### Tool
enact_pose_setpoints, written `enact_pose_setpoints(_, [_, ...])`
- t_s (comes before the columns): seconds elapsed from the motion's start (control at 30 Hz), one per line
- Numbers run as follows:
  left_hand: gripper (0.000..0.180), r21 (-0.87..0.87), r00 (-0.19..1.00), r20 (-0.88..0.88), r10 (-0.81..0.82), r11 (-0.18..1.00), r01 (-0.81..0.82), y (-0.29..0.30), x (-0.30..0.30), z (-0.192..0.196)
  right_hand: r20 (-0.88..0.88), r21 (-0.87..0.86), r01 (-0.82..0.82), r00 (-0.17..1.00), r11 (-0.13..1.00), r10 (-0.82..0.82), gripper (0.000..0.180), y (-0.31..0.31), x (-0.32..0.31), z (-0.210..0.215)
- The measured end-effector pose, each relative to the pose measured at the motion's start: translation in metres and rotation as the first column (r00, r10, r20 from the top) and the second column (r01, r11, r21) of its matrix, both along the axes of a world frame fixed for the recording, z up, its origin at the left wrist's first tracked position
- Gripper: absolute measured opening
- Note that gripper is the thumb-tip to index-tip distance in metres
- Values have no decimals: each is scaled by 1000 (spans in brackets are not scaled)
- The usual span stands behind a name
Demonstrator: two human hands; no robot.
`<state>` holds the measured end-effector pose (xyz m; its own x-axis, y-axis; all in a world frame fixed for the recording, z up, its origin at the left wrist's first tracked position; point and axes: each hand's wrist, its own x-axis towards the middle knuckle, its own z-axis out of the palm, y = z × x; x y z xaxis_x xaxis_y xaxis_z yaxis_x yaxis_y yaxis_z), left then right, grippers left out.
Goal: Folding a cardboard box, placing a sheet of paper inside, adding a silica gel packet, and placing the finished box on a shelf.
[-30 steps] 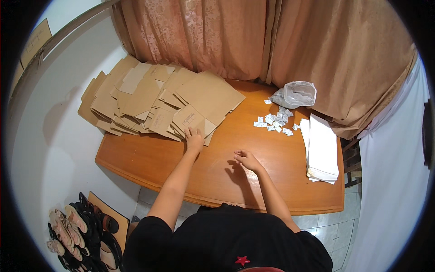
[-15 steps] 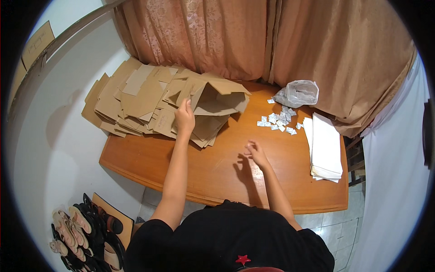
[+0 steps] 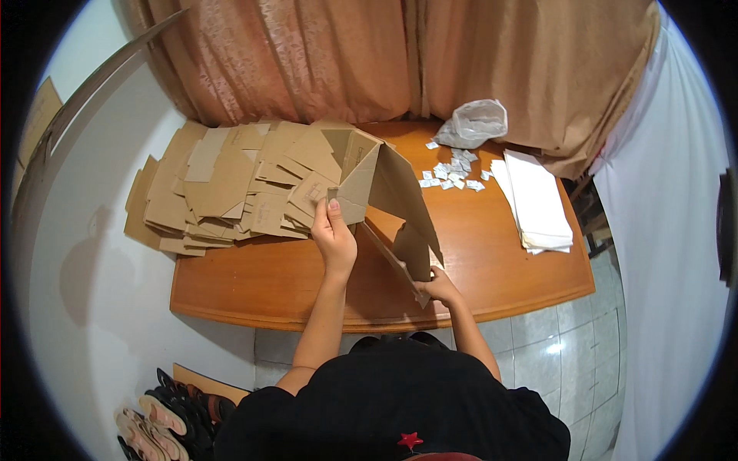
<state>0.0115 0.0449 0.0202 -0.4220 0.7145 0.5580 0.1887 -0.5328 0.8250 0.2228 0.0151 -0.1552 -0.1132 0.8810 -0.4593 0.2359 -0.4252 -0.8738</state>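
Note:
A brown cardboard box (image 3: 401, 192), partly opened out with its flaps loose, is held up over the wooden table (image 3: 261, 280). My left hand (image 3: 336, 240) pinches its left side, thumb on the outer face of a flap. Lower on the right, my right hand (image 3: 440, 288) is closed on the near end of another flap, close to the table's front edge. Behind and left of the box lies a spread pile of flattened cardboard boxes (image 3: 223, 173). The box hides the pile's right end.
Small white packets (image 3: 453, 175) lie scattered beside a translucent plastic bag (image 3: 475, 123) at the back right. A stack of white paper (image 3: 534, 201) rests at the table's right. Brown curtains (image 3: 307, 61) hang behind; shoes (image 3: 173, 419) stand on the floor at lower left.
The box has come off the pile toward me and to the right, tilting as its flaps open. My right hand, empty before, has taken hold of a flap. The view has shifted.

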Motion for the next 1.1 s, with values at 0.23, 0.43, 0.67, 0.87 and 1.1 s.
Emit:
enact_pose_setpoints(0.23, [29,69,918,232,-321,947,314,17,11,-15,160,608,508,674,610,-721,20,-18,65,10])
enact_pose_setpoints(0.43, [28,-87,899,246,-361,916,392,22,14,-59,-187,774,601,519,200,-834,21,-9,129,58])
enact_pose_setpoints(0.67, [27,-402,880,447,-161,843,358,0,24,-125,142,760,406,659,508,-739,20,1,178,50])
enact_pose_setpoints(0.87, [24,-522,947,322,-9,833,185,-8,40,-120,174,740,405,655,536,-735,27,20,201,57])
enact_pose_setpoints(1.1, [20,-439,944,-309,114,864,-248,0,62,-163,284,652,256,790,714,-543,25,43,240,10])
